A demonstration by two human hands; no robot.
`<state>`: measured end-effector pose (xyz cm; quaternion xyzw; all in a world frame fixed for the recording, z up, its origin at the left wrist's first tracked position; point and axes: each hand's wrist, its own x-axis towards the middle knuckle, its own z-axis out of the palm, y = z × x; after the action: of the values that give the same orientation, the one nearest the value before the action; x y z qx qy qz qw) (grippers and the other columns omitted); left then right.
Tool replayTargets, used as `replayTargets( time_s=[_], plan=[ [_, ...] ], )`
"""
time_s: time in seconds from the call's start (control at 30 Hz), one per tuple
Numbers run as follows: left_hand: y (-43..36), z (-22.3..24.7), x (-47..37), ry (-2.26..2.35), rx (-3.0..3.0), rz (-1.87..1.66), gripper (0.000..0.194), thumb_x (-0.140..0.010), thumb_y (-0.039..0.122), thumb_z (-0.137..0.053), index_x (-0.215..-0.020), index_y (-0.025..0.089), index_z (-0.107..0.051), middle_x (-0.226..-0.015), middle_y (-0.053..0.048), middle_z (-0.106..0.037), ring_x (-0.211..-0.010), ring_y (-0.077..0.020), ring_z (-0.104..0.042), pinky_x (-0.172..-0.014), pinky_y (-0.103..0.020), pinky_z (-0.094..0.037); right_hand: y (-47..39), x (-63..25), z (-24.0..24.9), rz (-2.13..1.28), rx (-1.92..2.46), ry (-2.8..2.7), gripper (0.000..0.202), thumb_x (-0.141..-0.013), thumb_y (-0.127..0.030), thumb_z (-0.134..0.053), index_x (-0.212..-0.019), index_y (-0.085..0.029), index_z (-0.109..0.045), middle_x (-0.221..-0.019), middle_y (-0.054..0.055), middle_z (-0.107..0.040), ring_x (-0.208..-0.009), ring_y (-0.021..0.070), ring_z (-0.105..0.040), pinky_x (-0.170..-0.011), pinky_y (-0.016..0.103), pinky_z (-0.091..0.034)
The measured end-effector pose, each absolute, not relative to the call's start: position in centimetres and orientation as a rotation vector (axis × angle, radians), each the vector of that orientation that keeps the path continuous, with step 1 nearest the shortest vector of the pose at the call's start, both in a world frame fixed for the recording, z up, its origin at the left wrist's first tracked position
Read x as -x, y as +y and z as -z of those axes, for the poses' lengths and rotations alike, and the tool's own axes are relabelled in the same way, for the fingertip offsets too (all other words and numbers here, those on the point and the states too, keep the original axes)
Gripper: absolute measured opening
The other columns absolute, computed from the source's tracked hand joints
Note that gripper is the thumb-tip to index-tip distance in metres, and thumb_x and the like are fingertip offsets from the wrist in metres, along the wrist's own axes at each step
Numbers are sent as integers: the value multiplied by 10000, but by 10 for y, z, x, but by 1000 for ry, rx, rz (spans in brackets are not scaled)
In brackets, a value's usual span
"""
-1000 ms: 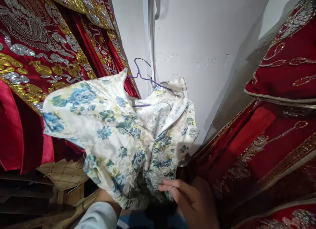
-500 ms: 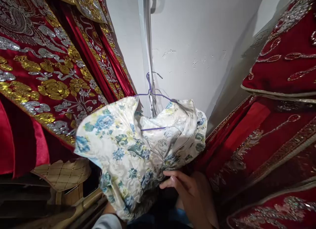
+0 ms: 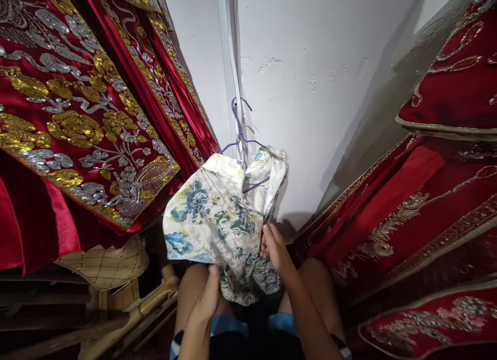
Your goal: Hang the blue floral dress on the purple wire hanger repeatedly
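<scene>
Handling a floral blouse (image 3: 223, 210) on a purple wire hanger (image 3: 241, 137)

Probably light and soft, likely to sag and crease under slight pressure, especially around the gathered hem (image 3: 240, 296). Perhaps a little slippery, judging from the smooth sheen; not brittle, but possibly easy to snag or stretch. Best to take hold of at the front edge (image 3: 264, 218), or at the shoulders over the hanger for firmer support than in the loose lower body.

Hangs tilted at the middle of the scene, before the white wall (image 3: 303, 116), between a red sequinned garment (image 3: 73, 127) on the left and a red beaded garment (image 3: 404, 189) on the right, with the hem nearest, above the thighs (image 3: 314, 287). Lies between both hands: right of and beyond the left hand (image 3: 205, 295), with thumb raised at the near-left edge and fingers hidden, so impossible to tell whether gripping; left of the right hand (image 3: 275, 246), with fingers curled and apparently pinching the front edge below the neckline.
</scene>
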<state>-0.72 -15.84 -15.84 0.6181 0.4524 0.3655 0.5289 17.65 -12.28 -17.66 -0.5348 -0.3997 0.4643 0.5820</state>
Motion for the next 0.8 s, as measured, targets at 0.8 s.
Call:
replayTargets(
  time_s=[0.8],
  plan=[
    [-141, 159, 19, 1135, -789, -1004, 821, -710, 349, -868, -1448, 270, -518, -1460, -108, -570, -1434, -351, -422, -1187, -474, -380, -109, -177, 177, -1237, 999, -1063, 339, -918, -531, -573, -836, -205, -530, -577, -62, -479, -493, 85, -400, -468, 214, -297]
  ],
)
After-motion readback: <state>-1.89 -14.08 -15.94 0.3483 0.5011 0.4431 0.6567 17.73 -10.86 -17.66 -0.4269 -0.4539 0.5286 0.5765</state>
